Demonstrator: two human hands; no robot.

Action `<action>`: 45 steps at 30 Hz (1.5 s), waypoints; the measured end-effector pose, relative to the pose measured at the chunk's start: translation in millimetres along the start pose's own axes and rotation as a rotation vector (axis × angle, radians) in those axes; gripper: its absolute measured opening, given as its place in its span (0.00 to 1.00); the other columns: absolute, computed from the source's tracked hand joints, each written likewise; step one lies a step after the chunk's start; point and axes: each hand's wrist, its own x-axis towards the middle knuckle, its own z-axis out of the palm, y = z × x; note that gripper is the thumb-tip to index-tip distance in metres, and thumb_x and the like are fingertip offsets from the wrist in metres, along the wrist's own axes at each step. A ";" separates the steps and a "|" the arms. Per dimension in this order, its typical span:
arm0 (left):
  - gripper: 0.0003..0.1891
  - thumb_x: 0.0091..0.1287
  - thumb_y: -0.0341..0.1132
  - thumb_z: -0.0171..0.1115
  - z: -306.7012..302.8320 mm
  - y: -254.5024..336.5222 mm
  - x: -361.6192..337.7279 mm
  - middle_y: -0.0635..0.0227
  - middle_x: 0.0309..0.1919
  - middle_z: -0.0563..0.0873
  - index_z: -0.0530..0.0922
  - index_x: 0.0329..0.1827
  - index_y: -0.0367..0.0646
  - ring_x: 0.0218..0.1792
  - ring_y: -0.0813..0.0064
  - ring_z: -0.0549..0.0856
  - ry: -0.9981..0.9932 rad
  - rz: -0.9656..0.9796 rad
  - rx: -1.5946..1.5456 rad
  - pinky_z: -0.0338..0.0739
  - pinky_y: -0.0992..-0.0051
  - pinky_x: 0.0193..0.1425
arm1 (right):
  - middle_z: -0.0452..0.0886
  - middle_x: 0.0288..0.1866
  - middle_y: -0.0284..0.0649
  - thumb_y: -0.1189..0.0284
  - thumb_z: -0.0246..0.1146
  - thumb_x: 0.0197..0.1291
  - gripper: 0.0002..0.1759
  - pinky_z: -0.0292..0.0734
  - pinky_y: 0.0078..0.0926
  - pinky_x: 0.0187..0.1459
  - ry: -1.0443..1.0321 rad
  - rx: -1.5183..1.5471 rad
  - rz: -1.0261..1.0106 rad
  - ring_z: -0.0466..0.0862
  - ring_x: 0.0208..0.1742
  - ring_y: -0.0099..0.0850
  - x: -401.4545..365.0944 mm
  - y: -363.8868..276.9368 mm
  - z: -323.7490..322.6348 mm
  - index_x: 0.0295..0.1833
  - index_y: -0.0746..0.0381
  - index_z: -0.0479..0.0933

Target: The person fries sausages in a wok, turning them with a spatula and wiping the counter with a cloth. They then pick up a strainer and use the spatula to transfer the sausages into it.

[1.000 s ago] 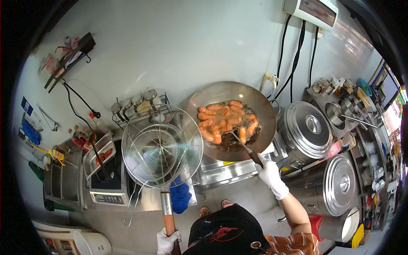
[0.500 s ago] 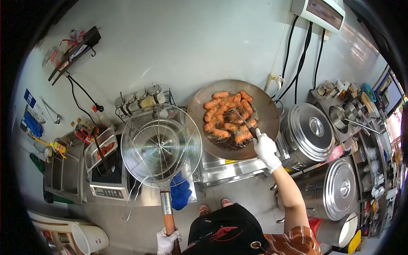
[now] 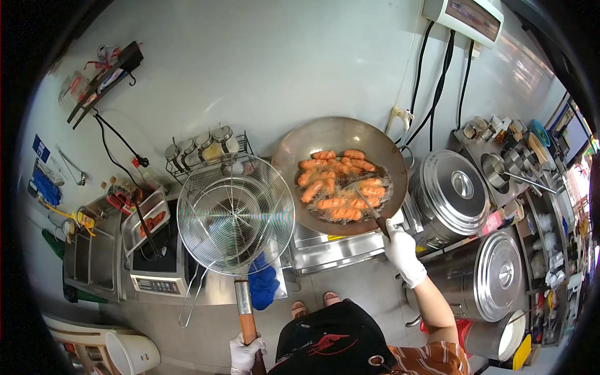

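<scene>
Gloved in white, my left hand [image 3: 245,354] is closed round the wooden handle of a large round wire skimmer [image 3: 236,214], whose mesh hangs level to the left of the wok. My right hand [image 3: 403,255], also in a white glove, grips the dark handle of a metal cooking utensil [image 3: 379,220]. That utensil's tip dips among the sausages and is hidden. Several orange-red scored sausages [image 3: 335,203] lie in bubbling oil in the wide wok [image 3: 312,139], mostly in an upper and a lower group.
Right of the wok stand lidded steel pots [image 3: 454,187]. Spice jars [image 3: 212,145] sit in a wire rack by the wall. On the left are an induction cooker [image 3: 156,282], a steel tray [image 3: 149,219] holding sausages, and a sink [image 3: 94,259]. A blue cloth [image 3: 265,286] hangs below the skimmer.
My right hand has moved down and right with the utensil, and its tip has shifted toward me. Sausages have spread into separate groups, with more oil showing. The skimmer has barely moved.
</scene>
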 end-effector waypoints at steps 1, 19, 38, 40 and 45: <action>0.05 0.62 0.23 0.62 0.0 -0.3 0.6 0.65 0.22 0.81 0.75 0.39 0.35 0.21 0.75 0.81 0.001 0.002 -0.006 0.78 0.74 0.26 | 0.81 0.32 0.52 0.70 0.63 0.56 0.27 0.78 0.42 0.33 0.000 0.000 0.001 0.83 0.30 0.47 -3.9 -3.6 -1.2 0.63 0.64 0.74; 0.04 0.62 0.23 0.63 -14.5 -1.2 3.4 0.65 0.22 0.81 0.76 0.38 0.34 0.22 0.75 0.82 0.002 0.038 0.028 0.79 0.74 0.27 | 0.82 0.36 0.52 0.62 0.64 0.58 0.27 0.80 0.42 0.37 0.014 0.027 0.097 0.85 0.35 0.47 -19.6 -18.2 -5.4 0.60 0.66 0.76; 0.06 0.62 0.22 0.63 -46.6 -4.7 -8.1 0.64 0.21 0.81 0.76 0.39 0.33 0.21 0.74 0.81 0.036 0.018 -0.018 0.77 0.75 0.25 | 0.78 0.28 0.32 0.68 0.52 0.70 0.12 0.69 0.21 0.25 -0.378 1.556 1.176 0.72 0.22 0.23 -126.2 17.3 167.1 0.45 0.62 0.79; 0.05 0.62 0.21 0.62 -49.8 -1.9 -12.9 0.64 0.21 0.81 0.76 0.38 0.32 0.20 0.74 0.81 0.044 0.015 -0.018 0.77 0.75 0.25 | 0.78 0.28 0.32 0.68 0.52 0.70 0.12 0.70 0.21 0.25 -0.434 1.501 1.130 0.73 0.22 0.23 -122.0 -2.1 181.1 0.44 0.62 0.79; 0.04 0.61 0.19 0.60 -63.2 -7.3 -20.7 0.64 0.21 0.81 0.75 0.37 0.32 0.20 0.75 0.81 0.048 0.043 -0.021 0.77 0.75 0.26 | 0.80 0.23 0.33 0.66 0.58 0.67 0.10 0.72 0.24 0.21 -0.542 1.446 1.069 0.74 0.18 0.25 -85.6 -27.2 249.7 0.36 0.57 0.80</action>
